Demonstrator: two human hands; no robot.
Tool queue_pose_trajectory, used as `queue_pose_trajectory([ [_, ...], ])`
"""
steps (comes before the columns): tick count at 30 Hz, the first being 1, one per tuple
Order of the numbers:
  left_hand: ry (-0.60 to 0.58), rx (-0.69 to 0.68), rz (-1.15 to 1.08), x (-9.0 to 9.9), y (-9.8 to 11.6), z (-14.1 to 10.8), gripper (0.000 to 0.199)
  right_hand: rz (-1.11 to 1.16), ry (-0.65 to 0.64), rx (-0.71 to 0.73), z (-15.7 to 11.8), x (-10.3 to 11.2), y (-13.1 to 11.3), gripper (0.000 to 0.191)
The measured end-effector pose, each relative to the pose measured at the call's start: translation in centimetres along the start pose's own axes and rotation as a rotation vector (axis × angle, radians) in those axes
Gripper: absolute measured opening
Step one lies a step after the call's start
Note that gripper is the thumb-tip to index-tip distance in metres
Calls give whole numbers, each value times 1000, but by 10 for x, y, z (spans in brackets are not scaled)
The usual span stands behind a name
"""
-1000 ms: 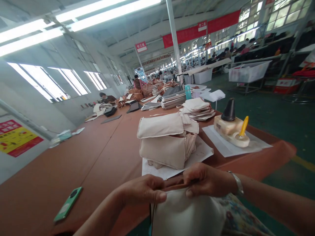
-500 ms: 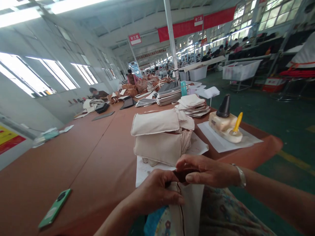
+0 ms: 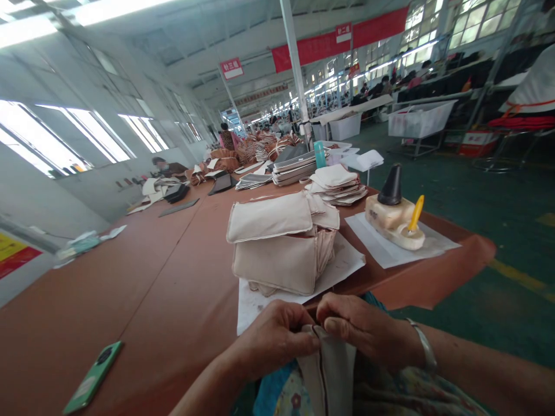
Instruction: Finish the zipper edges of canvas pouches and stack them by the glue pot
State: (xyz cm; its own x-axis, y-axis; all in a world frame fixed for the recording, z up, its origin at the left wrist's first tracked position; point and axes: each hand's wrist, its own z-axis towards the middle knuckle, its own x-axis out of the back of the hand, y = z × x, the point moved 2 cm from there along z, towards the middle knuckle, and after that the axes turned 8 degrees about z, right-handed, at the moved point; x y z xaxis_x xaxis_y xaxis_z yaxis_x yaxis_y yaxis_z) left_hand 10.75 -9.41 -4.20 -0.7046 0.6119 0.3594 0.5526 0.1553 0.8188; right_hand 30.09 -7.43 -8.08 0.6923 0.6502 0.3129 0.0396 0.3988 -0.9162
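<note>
A beige leather piece [image 3: 336, 370] with a dark seam down its length hangs over my lap, below the table edge. My left hand [image 3: 280, 332] pinches its top edge left of the seam, thumb on the near face. On the other side of the seam, my right hand [image 3: 362, 326] grips the same edge with curled fingers; a bracelet circles that wrist. Just beyond my hands, a stack of similar beige leather pieces [image 3: 275, 263] rests on white paper [image 3: 249, 309] on the brown-covered table.
A pale container [image 3: 388, 211] with a black cone-shaped top and a yellow-handled tool [image 3: 416, 214] stands on paper at right. A green phone [image 3: 93, 378] lies at left. More beige pieces [image 3: 336, 182] and grey stacks [image 3: 295, 167] sit farther back. A person [image 3: 171, 167] sits at the far left.
My right hand has come down from over the opening at the piece's top and closed on its edge. The top edges are now drawn together between both hands.
</note>
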Motion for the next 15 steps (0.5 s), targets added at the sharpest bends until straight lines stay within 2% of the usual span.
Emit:
queue_pose_trajectory([
  [5, 39, 8, 8, 0, 2, 2, 19, 100, -9, -61, 2, -3, 4, 28],
  [10, 77, 9, -51, -1, -1, 7, 25, 147, 32, -112, 2, -1, 9, 23],
  [15, 116, 41, -130, -4, -6, 14, 15, 165, 40, -130, 3, 1, 10, 25],
])
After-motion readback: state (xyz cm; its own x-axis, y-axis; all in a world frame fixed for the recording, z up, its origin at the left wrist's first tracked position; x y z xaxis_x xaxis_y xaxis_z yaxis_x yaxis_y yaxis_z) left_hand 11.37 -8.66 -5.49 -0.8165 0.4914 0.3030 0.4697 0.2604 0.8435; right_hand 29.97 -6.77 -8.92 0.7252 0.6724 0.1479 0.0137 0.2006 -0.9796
